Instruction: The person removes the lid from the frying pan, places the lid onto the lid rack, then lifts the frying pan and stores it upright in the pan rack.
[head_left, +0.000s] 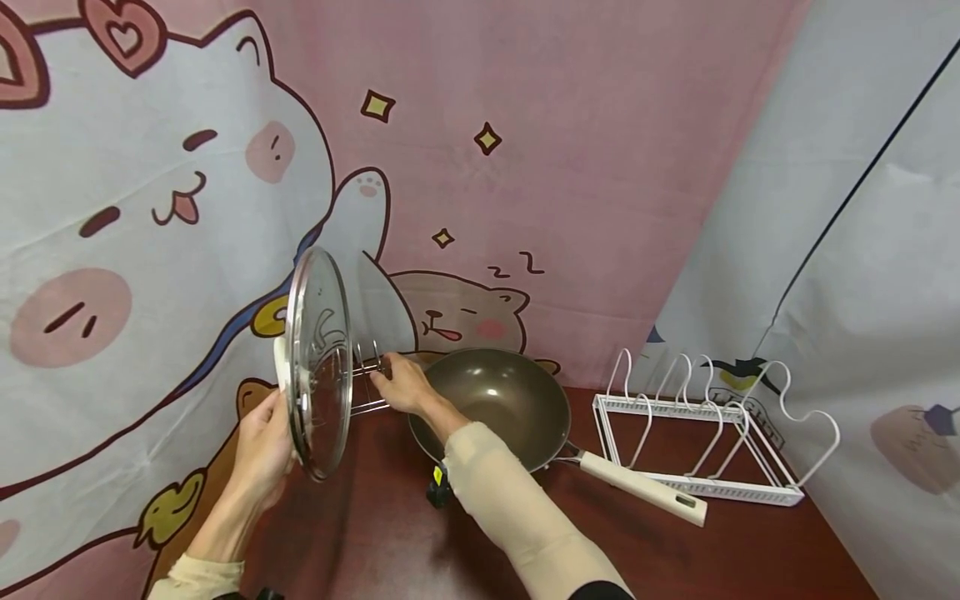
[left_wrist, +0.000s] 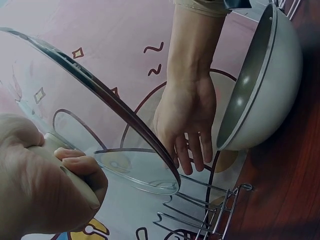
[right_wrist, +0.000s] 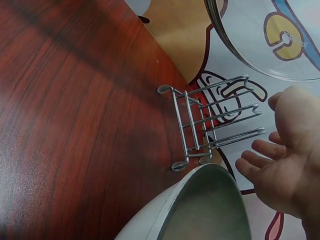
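Two arms in cream sleeves (head_left: 517,508) reached out over a reddish-brown desk (head_left: 375,517), before a pink cloth (head_left: 600,183) printed with cartoon animals. At the far left, a large white cartoon animal (head_left: 172,167) filled the cloth. Next came the person's left grip (head_left: 262,437), its fingers curled firmly around the cream handle (left_wrist: 62,157) of a clear glass lid (head_left: 322,367). The lid, bound by a metal rim, was held up off the desk and stood nearly on edge, its handle toward the left. Just right of it, a small silver wire rack (right_wrist: 212,118) stood on the desk near the cloth. The right grip (head_left: 407,385) hung beside this rack, released, with its fingers loosely extended and nothing in them; whether a fingertip touched the wire could not be told. Partly behind the right forearm, a deep pan (head_left: 502,400), brown inside and pale outside, sat on the desk. Its cream pan handle (head_left: 641,486) pointed right, ending in front of a white rack (head_left: 720,487) with tall, curved wire dividers, which stood on the desk near a pale cloth (head_left: 885,292) crossed by a thin black line (head_left: 862,175).
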